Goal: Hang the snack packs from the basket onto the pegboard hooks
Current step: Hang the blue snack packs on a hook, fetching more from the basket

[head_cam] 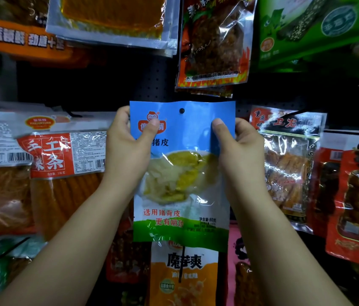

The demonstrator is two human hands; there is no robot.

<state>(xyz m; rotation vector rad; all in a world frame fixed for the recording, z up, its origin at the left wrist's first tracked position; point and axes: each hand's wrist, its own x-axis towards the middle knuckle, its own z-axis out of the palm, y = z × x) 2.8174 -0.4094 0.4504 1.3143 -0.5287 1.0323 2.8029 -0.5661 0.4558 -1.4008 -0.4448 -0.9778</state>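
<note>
Two hands hold one blue snack pack [181,173] upright in front of the dark pegboard [149,85], centre of view. L hand [127,146] pinches the pack's upper left edge, thumb on the front over the logo, fingers curled behind. R hand [238,146] pinches the upper right edge the same way, thumb on front. Pack's hang hole [181,111] sits near the top, between & above the two thumbs; can't tell if a hook is through it. Clear window mid-pack shows pale yellow contents, green band at bottom. Above it, just to the R, hangs a red-orange pack [213,40]. Below, partly covered by the blue pack, an orange & white pack [184,274]. To the L a red-label pack of orange strips [63,164]; to the R a clear pack w/ red lettering [288,164]; top R a green pack [315,29]
</note>
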